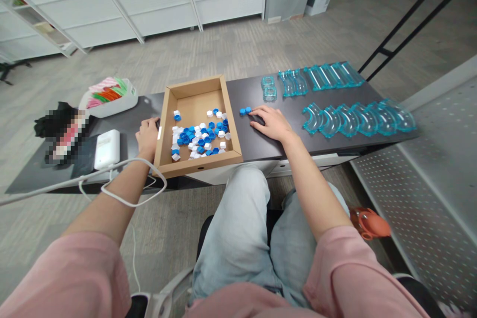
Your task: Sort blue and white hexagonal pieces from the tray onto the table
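Observation:
Loose blue and white hexagonal pieces (201, 139) lie in a shallow cardboard box (234, 129) on the dark table. My left hand (148, 135) rests by the left wall of this box, fingers loosely bent towards its edge and holding nothing that I can see. To the right of the box, my right hand (272, 121) lies low over the tabletop with its fingers stretched out. Its index fingertip touches the right one of two blue hexagonal pieces (243, 112), which sit side by side on the table. The thumb is apart from the index finger.
Rows of clear teal track pieces, curved (349, 121) and straight (328, 77), stand at the right. On the left are a white basket (126, 104) of colourful items, a white device (107, 149) and a black pouch. A white cable (134, 203) loops over my left forearm.

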### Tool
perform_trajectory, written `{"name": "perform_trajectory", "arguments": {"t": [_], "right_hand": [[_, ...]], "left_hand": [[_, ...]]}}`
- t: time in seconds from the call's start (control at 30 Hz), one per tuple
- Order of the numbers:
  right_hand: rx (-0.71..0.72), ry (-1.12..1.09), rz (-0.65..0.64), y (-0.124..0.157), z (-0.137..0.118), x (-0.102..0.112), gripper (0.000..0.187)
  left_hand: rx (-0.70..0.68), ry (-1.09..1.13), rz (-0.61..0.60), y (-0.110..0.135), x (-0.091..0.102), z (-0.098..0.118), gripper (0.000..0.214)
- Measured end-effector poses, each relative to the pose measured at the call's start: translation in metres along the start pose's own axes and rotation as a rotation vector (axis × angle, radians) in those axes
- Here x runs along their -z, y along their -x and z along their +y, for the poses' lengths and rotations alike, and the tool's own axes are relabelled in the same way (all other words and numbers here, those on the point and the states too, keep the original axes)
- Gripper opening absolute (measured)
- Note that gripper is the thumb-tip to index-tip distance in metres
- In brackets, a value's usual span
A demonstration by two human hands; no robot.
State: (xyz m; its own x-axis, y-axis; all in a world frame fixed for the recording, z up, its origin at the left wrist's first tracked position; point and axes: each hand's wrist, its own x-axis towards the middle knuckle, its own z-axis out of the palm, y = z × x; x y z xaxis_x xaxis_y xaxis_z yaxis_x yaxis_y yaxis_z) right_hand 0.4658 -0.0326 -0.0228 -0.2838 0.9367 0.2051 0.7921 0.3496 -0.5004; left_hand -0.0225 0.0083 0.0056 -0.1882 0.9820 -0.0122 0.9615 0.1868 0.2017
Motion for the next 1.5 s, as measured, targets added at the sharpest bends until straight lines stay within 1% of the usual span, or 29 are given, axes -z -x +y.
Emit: {"name": "perform_trajectory", "arguments": {"t": [0.2, 0.43, 1.03, 1.3, 1.5], "right_hand": [[-0.004, 0.005, -0.012, -0.0004, 0.0003, 0.0003, 0.043], [0.003, 0.001, -0.009, 0.0001, 0.0000, 0.0012, 0.042], [0.010, -0.001, -0.001, 0.0001, 0.0013, 0.0007, 0.040], [0.006, -0.001, -0.001, -0.0003, 0.0011, 0.0010, 0.041], [-0.003, -0.005, -0.007, -0.0001, -0.0001, 0.0020, 0.041]], "left_hand": [[-0.014, 0.015, 0.005, 0.0000, -0.0005, -0.0030, 0.068], [-0.010, 0.041, 0.006, -0.0015, -0.0012, -0.0060, 0.071], [-0.006, 0.039, 0.001, 0.0014, 0.0005, -0.0006, 0.070], [0.003, 0.041, -0.008, 0.0035, 0.0009, 0.0011, 0.077], [0.017, 0.029, -0.007, 0.0041, 0.0018, 0.0021, 0.070]]}}
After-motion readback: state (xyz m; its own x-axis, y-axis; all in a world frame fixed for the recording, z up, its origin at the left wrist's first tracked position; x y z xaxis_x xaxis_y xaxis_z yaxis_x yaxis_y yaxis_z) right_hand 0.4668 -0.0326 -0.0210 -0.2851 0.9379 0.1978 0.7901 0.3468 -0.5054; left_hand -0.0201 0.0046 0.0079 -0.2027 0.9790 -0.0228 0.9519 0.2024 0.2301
